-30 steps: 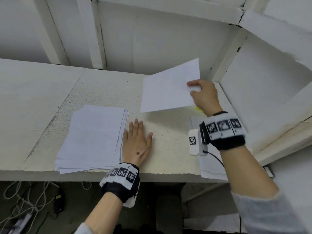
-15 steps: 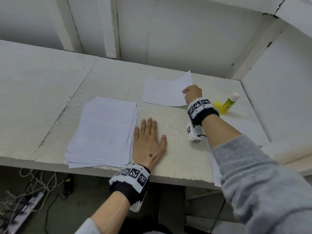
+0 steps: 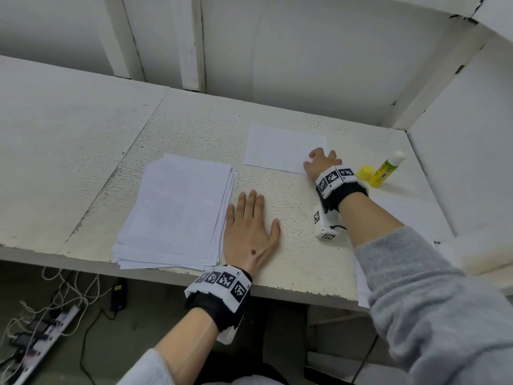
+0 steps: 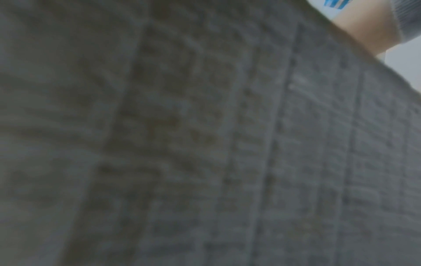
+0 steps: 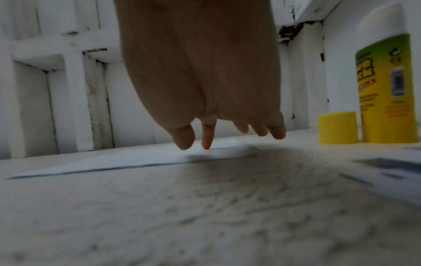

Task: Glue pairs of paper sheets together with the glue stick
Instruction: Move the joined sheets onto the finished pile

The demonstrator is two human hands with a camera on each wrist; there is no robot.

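A single white sheet lies flat on the white table, toward the back. My right hand is over its near right corner with loose, spread fingers pointing down and holding nothing; whether they touch the sheet is unclear. The glue stick stands uncapped just right of that hand, with its yellow cap beside it. My left hand lies flat on the table next to a stack of paper. The left wrist view is dark and blurred.
More sheets lie under my right forearm and hang over the table's front edge. White walls close off the back and right. In the right wrist view the glue stick and cap are close on the right.
My right hand brought the sheet down from the air, laid it flat on the table and let go of it. The left hand has stayed flat in place.
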